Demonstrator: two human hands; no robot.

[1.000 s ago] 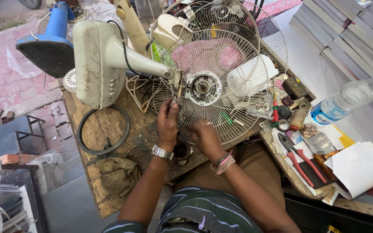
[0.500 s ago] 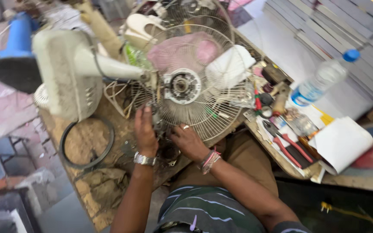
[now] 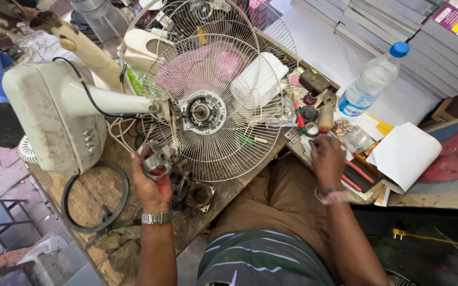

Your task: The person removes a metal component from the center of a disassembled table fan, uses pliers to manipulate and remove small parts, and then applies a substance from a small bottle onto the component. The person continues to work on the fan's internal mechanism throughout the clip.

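Observation:
A white pedestal fan lies on its side across the wooden bench, its base (image 3: 54, 122) at the left and its round wire guard (image 3: 210, 111) in the middle. My left hand (image 3: 152, 182), with a metal watch on the wrist, is shut on a grey metal motor part (image 3: 157, 158) just below the guard. A second rusty motor piece (image 3: 197, 195) lies beside that hand. My right hand (image 3: 328, 159) reaches over the small tools at the right of the guard, fingers curled by a small ring (image 3: 311, 129); what it grips is hidden.
A black rubber ring (image 3: 94, 198) lies on the bench at the left. A plastic water bottle (image 3: 372, 79), red-handled tools (image 3: 357, 177), white paper (image 3: 404, 156) and stacked boards (image 3: 398, 26) are at the right. A second fan guard (image 3: 208, 16) stands behind.
My right hand has left the motor parts and moved right to the small tools. My left hand has lifted the grey motor part. The camera view has shifted.

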